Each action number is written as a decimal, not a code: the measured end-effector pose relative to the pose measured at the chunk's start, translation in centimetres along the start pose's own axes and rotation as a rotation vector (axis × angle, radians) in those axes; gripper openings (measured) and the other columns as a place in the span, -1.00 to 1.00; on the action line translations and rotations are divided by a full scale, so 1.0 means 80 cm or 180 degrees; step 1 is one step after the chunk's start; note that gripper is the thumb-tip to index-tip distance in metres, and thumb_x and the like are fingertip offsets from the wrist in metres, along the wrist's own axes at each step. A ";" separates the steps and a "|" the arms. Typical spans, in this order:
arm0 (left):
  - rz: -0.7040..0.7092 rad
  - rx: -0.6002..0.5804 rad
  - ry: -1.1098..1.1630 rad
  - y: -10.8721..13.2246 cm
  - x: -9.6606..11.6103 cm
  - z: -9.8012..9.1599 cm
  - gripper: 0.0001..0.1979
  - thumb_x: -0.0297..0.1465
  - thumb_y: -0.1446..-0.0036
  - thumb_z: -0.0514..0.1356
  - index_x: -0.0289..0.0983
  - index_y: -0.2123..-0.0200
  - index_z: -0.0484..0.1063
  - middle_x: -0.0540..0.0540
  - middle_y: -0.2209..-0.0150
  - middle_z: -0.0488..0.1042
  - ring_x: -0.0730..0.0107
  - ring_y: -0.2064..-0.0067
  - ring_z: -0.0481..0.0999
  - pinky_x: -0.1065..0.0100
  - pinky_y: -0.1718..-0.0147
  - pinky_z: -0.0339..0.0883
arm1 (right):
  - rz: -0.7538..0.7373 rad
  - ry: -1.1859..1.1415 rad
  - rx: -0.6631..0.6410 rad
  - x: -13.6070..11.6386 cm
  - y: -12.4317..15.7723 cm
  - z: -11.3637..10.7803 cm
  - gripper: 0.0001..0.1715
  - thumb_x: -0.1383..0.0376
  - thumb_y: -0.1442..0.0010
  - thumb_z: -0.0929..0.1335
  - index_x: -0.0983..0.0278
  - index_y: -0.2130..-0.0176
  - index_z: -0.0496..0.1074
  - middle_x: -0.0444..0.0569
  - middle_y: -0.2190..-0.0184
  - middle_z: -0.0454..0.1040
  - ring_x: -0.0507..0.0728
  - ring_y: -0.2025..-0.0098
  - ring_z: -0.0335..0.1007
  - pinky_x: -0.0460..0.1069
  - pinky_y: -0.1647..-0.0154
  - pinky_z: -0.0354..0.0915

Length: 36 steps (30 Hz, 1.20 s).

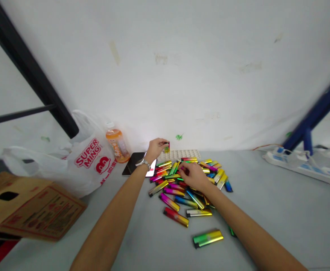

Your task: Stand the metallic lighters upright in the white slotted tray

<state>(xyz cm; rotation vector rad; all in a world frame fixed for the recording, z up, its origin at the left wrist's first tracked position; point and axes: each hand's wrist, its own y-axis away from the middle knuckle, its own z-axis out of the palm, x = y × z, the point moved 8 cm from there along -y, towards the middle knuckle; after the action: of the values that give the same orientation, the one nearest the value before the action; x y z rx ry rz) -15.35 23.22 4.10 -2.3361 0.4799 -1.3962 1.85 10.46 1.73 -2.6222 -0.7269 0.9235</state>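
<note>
Head view: pinching a multicoloured lighter in the left hand, mid-frame; holding the right hand over piled lighters, lower centre, grip impossible to tell.

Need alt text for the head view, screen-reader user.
A person's left hand holds a metallic lighter near a white gridded tray; the right hand is over a pile of multicoloured lighters on a grey table. At left: tablet, orange drink bottle, SUPER MING plastic bag, cardboard box; at right, white power strip.
</note>
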 end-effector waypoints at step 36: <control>0.0605 -0.0033 -0.1003 0.009 0.003 -0.012 -0.75 -0.42 -0.13 0.15 -0.28 0.16 0.57 -0.13 0.19 0.50 0.34 0.18 0.51 0.26 0.04 0.40 | 0.0066 0.0047 -0.0048 0.000 0.001 0.003 -0.85 0.36 -0.16 0.30 0.26 0.33 0.49 -0.12 0.53 0.47 0.04 0.50 0.32 -0.09 0.44 0.08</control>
<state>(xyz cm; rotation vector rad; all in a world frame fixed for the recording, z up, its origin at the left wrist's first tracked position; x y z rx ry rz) -16.17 22.33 4.30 -2.3879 0.5956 -0.9213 1.71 10.39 1.49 -2.6516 -0.7072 0.9069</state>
